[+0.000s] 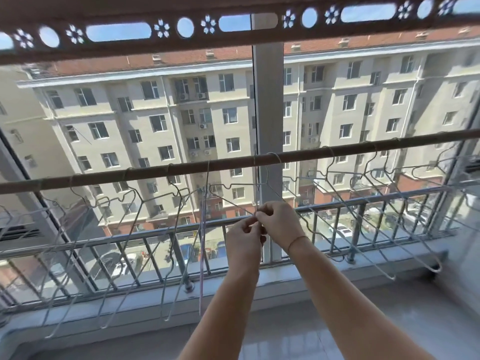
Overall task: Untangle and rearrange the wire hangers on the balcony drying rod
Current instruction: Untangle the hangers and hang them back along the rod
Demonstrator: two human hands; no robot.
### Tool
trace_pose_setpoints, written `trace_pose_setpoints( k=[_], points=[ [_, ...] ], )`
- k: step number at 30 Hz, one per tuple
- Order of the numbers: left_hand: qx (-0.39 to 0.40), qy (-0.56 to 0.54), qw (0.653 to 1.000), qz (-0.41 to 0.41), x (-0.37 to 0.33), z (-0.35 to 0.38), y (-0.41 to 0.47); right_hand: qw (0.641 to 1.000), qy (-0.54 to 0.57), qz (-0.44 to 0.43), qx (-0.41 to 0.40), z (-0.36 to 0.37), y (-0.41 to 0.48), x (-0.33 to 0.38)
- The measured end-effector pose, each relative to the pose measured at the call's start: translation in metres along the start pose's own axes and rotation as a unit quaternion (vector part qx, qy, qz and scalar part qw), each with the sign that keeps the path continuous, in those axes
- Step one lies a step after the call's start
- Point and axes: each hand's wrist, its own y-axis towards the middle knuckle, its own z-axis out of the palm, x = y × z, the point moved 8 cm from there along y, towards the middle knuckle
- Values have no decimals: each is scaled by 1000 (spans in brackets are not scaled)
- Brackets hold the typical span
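A brown drying rod (233,162) runs across the view, rising to the right. Several thin pale wire hangers hook over it along its length. The middle hanger (262,175) hooks on the rod near the window post, and its wires cross at the centre. My left hand (244,236) and my right hand (279,224) meet below the rod, fingertips pinched on the crossing wires of that middle hanger. A hanger seen edge-on (204,229) dangles straight down just left of my hands. Hangers on the left (145,229) and right (368,193) hang slanted and overlapping.
A metal balcony railing (337,203) with vertical bars stands behind the hangers, above a pale window sill (285,276). A vertical window post (268,100) rises at centre. A perforated brown beam (233,24) spans the top. Tiled floor lies below my arms.
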Motion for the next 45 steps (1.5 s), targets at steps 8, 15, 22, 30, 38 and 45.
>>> trace_pose_setpoints(
  k=[8,15,22,30,38,45],
  points=[
    [-17,6,1000,15,-6,-7,2,1000,-13,5,0,7,7,3],
    [-31,3,1000,6,-5,-14,-1,1000,7,11,0,15,2,-1],
    [-27,-1,998,48,-30,-11,3,999,42,-6,-31,8,10,15],
    [-30,4,998,48,-31,-16,3,999,37,-1,-23,14,12,15],
    [-30,3,1000,-3,-1,-19,-11,1000,-10,12,2,22,-6,-4],
    [18,28,999,-38,38,-26,-49,999,-45,11,21,31,-51,-28]
  ],
)
